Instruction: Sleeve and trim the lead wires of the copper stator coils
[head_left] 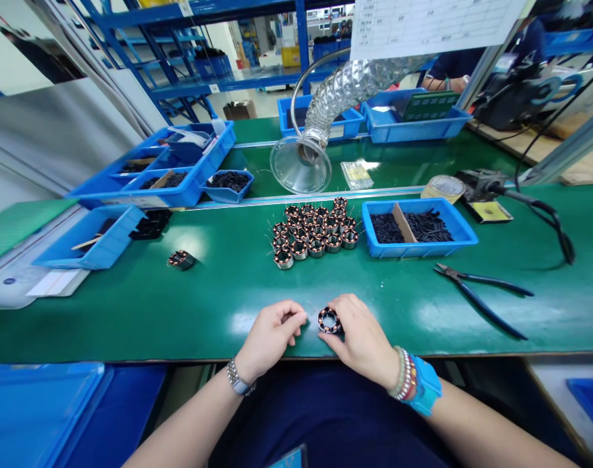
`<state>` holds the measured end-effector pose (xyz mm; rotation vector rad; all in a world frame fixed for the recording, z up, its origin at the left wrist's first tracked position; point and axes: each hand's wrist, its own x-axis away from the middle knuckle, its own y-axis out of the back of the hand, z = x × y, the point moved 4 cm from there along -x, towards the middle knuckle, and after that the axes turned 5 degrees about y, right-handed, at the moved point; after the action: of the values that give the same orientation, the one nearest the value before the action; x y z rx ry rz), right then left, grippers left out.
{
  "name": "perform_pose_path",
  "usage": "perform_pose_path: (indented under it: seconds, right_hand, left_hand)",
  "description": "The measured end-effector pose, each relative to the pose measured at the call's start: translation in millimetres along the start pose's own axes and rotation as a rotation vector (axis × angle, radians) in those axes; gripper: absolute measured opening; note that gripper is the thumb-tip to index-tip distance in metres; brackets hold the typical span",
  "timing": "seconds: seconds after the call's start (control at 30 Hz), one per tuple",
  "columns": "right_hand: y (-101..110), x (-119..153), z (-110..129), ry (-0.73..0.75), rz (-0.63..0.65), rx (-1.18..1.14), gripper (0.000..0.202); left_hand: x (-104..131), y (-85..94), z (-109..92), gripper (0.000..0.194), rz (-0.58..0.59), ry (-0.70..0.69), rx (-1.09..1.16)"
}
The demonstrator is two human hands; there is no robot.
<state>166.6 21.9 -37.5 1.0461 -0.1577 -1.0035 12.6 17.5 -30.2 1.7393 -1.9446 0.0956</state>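
Near the front edge of the green table, my right hand (362, 331) grips a ring-shaped copper-wound coil core (328, 320) between thumb and fingers. Just left of it, my left hand (277, 328) is closed, thumb against the curled fingers; a thin wire seems to run near its fingertips, but what it pinches is too small to tell. Beyond both hands stands a cluster of similar wound cores (316, 247) with thin wires sticking up. A single core (181, 260) lies apart on the left.
A divided blue bin (421, 248) of black strips sits right of the cluster, with cutting pliers (476, 296) in front. A clear suction hood (300, 170) hangs behind. Blue trays (89, 244) stand left. A co-worker's hand (457, 84) shows at the back right.
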Motion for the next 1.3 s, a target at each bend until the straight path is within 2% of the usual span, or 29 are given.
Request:
perform_pose_path:
  seconds: [0.1,0.17,0.3,0.4,0.7,0.9,1.0,1.07,1.13,1.2,1.3]
  right_hand:
    - [-0.3,-0.4,0.9,-0.023,0.005,0.022,0.026]
    - [-0.6,-0.4,0.9,-0.030,0.011,0.025,0.026]
    - [-1.1,0.6,0.0,-0.032,0.017,0.027,0.026]
    - [-1.4,1.3,-0.4,-0.029,0.017,0.031,0.026]
    - [-2.7,1.4,-1.3,-0.025,0.009,0.043,0.025]
    - [-3.0,2.6,-2.0,-0.040,-0.004,0.051,0.026]
    - [-2.9,2.8,-2.1,-0.047,-0.015,0.066,0.027]
    - [-2.9,3.0,-2.2,-0.051,-0.020,0.075,0.026]
    - [-2.6,3.2,-2.2,-0.052,-0.025,0.085,0.025]
    - [-2.3,3.5,-2.1,-0.054,-0.028,0.095,0.024]
    - [-1.8,3.6,-1.8,-0.061,-0.032,0.114,0.025]
  left_hand:
    - [-1.4,5.5,1.0,0.022,-0.040,0.029,0.057]
    - [-1.9,8.5,2.3,0.022,-0.018,0.074,0.111]
    - [-1.9,6.5,5.0,0.020,0.155,0.224,0.246]
    - [-2.3,3.2,4.8,0.018,0.221,0.259,0.302]
    - [-3.2,2.0,4.7,0.013,0.214,0.263,0.364]
    - [0.9,16.6,5.9,0.017,0.064,0.195,0.342]
    - [6.8,2.9,12.1,0.025,0.109,0.224,0.255]
    - [10.1,-10.4,12.9,0.033,0.158,0.194,0.219]
    - [11.7,-19.4,11.1,0.029,0.173,0.145,0.180]
    - [11.9,-21.9,9.3,0.020,0.174,0.118,0.114]
    - [11.3,-16.6,7.6,0.018,0.161,0.068,0.031]
